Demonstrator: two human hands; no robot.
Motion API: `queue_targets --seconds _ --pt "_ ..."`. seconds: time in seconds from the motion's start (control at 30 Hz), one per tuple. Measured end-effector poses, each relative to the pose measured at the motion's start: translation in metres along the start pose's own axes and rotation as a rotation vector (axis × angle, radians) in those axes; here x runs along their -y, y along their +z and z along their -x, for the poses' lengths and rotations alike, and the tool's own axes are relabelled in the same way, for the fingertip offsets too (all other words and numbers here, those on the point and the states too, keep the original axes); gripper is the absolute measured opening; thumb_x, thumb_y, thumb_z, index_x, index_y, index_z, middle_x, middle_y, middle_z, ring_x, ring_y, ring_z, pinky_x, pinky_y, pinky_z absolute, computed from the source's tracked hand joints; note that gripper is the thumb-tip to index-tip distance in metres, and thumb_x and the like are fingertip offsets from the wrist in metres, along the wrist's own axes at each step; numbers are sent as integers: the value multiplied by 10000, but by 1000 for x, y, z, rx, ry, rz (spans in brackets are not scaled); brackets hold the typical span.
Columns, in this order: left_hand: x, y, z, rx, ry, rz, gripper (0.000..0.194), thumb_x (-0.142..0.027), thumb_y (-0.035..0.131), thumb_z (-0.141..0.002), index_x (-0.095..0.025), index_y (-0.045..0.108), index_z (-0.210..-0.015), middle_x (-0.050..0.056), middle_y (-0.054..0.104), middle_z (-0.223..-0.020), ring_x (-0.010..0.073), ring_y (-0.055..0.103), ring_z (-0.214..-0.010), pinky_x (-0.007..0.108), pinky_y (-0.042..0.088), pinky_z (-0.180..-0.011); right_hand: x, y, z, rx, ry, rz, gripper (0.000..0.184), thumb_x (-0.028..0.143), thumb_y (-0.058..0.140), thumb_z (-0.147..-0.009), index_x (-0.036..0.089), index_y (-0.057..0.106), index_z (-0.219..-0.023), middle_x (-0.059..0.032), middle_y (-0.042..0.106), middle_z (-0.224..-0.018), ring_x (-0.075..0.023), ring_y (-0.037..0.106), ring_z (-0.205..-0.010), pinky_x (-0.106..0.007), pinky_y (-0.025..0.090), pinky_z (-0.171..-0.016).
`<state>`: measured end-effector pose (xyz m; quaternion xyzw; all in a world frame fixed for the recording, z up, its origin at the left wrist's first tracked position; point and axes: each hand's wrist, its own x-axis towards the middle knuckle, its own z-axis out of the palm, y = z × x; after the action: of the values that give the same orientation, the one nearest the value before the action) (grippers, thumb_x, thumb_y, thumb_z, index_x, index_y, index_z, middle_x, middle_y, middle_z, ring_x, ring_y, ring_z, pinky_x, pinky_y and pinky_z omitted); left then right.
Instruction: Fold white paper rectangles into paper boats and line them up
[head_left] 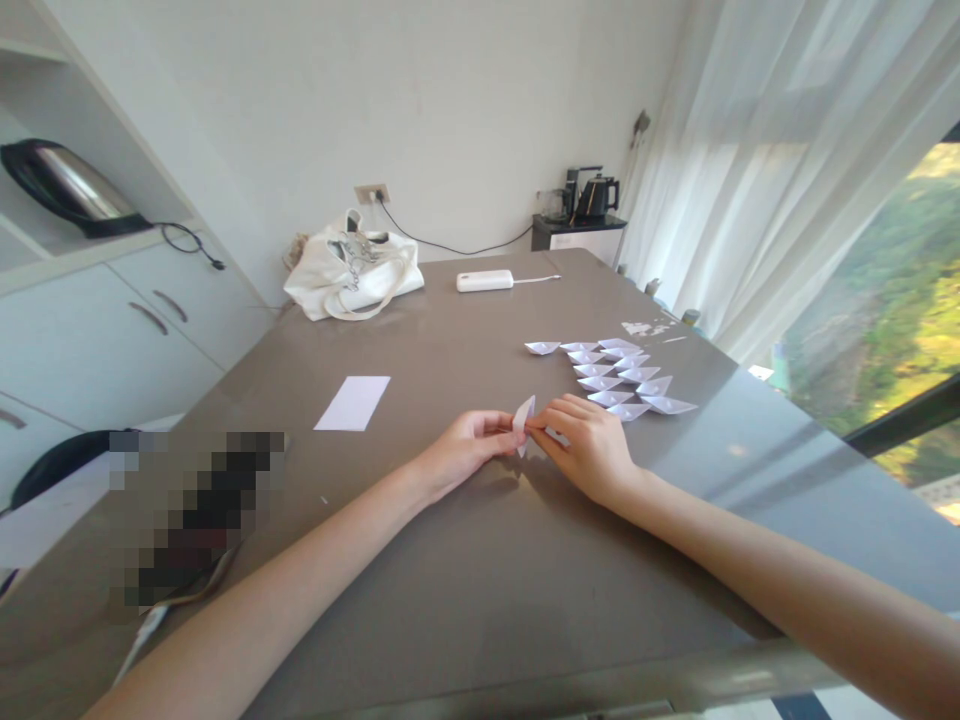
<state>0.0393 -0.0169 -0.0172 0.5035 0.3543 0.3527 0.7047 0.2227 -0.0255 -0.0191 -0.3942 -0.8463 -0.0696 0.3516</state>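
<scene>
Between my two hands, over the middle of the table (420,560), is a small folded white paper boat (524,420). My left hand (480,440) pinches it from the left, thumb and fingers closed on its side. From the right, my right hand (589,440) also has its fingertips closed on the boat, hiding part of it. Just beyond my right hand stand several finished paper boats (598,384) in slanting rows. A stack or sheet of white paper (352,403) lies flat to the left of my left hand.
A white bag (352,270) and a white device with a short cable (485,281) rest at the table's far side. Paper scraps (645,328) lie near the right edge. A blurred-out dark object (202,520) is by my left forearm. A coffee maker (592,197) stands behind.
</scene>
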Motion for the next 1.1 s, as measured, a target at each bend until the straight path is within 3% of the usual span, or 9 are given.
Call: queue_targets --seconds 0.23,0.5,0.93,1.1 --pt "5 0 -2 -67 35 38 287 -283 809 -617 -111 669 -798 9 637 -754 92 554 -701 232 400 -730 0 1 -1 -19 -12 -21 144 258 578 -865 193 699 -823 -28 655 -689 -160 529 -658 -262 365 -606" --pt "-1 3 0 -37 -6 84 298 -283 810 -606 -90 684 -796 23 642 -732 99 563 -686 239 424 -714 3 1 0 0 37 19 140 286 602 -848 196 706 -873 -25 659 -728 -159 557 -696 -261 378 -624" --pt "0 -2 0 30 -1 86 275 -291 783 -662 -92 703 -834 41 652 -798 113 570 -764 259 415 -804 5 1 0 12 21 3 112 208 597 -846 170 680 -782 -22 622 -664 -158 505 -654 -268 359 -597" --pt "3 0 -1 -42 12 59 272 -271 803 -633 -101 694 -814 31 660 -792 104 572 -738 241 414 -765 3 1 -1 -25 34 -50 104 224 608 -837 198 692 -780 -13 632 -661 -153 516 -655 -265 367 -608"
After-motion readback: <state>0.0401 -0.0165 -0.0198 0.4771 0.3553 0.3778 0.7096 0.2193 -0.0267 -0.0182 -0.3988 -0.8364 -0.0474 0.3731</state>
